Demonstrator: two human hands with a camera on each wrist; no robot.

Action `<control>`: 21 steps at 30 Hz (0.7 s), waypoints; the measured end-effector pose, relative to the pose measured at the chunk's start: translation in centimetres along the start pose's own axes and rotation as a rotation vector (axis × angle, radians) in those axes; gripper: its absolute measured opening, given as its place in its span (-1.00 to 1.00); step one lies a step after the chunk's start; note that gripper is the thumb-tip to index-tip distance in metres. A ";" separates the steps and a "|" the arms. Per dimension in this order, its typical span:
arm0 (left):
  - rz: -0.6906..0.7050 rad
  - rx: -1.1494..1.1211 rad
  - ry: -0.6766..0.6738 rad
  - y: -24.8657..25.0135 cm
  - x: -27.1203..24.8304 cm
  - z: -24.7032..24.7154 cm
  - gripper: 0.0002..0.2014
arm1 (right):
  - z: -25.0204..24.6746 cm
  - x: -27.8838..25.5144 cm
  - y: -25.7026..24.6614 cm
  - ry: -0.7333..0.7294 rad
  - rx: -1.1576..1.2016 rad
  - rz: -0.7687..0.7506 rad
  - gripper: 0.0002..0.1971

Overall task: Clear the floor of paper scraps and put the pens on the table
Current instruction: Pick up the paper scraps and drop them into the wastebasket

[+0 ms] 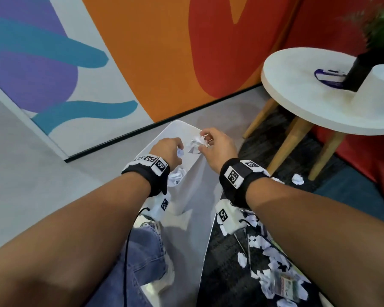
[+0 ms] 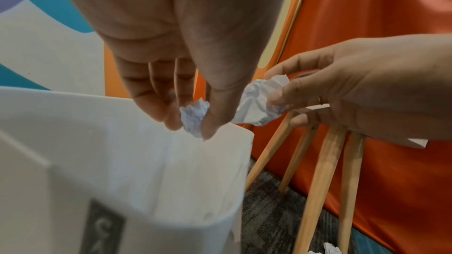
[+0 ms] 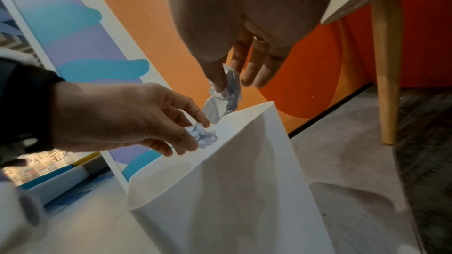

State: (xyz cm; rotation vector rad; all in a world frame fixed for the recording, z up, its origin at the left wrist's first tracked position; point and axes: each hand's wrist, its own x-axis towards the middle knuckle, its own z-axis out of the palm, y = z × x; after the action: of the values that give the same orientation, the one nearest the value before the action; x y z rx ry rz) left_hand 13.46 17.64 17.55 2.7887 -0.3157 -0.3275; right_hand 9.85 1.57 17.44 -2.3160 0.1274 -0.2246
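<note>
Hands pinch paper over bin [image 1: 182, 138]: left [image 1: 167, 150] small wad [image 2: 194, 116], right [image 1: 215, 147] bigger wad [image 2: 260, 101].

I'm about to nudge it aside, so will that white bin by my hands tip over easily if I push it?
Probably. The white bin looks tall and narrow with thin plastic walls, so likely light. Only a few paper scraps show inside, adding little weight. It stands on smooth grey floor, so a low push may slide it, while a push near the rim would more likely tip it.

Head view downward, wrist views close — all sharing the white bin [image 1: 187, 191].
</note>
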 end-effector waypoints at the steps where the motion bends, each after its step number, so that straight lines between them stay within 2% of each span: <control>1: -0.002 0.013 -0.021 -0.3 0.1 0.2 -0.58 | 0.3 0.3 -0.1 -0.009 -0.016 -0.007 -0.71; 4: -0.027 0.025 -0.104 -1.3 0.3 0.7 -0.49 | 1.2 1.0 -0.1 -0.022 -0.052 -0.013 -0.71; 6: -0.037 0.037 -0.124 -1.8 0.5 0.5 -0.51 | 1.7 1.4 -0.1 -0.021 -0.070 -0.005 -0.70; 10: -0.036 0.047 -0.063 -1.9 0.9 -0.8 -0.65 | 2.4 1.9 0.1 -0.066 -0.094 0.016 -0.67; 14: -0.018 -0.015 0.041 0.5 0.9 -2.4 -0.73 | 2.3 1.7 1.0 -0.139 -0.103 0.078 -0.55; 18: 0.112 -0.133 0.131 4.9 0.1 -3.4 -0.76 | 1.0 0.4 3.2 0.018 -0.055 0.135 -0.69; 21: 0.224 -0.164 0.125 8.7 -0.8 -2.3 -0.77 | 0.4 -1.5 6.9 0.032 -0.006 0.303 -0.79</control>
State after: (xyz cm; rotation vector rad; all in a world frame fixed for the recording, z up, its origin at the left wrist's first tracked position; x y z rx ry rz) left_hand 11.72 10.39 22.68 2.5674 -0.5395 -0.1188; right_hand 8.34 -2.68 11.95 -2.2636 0.4909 -0.1076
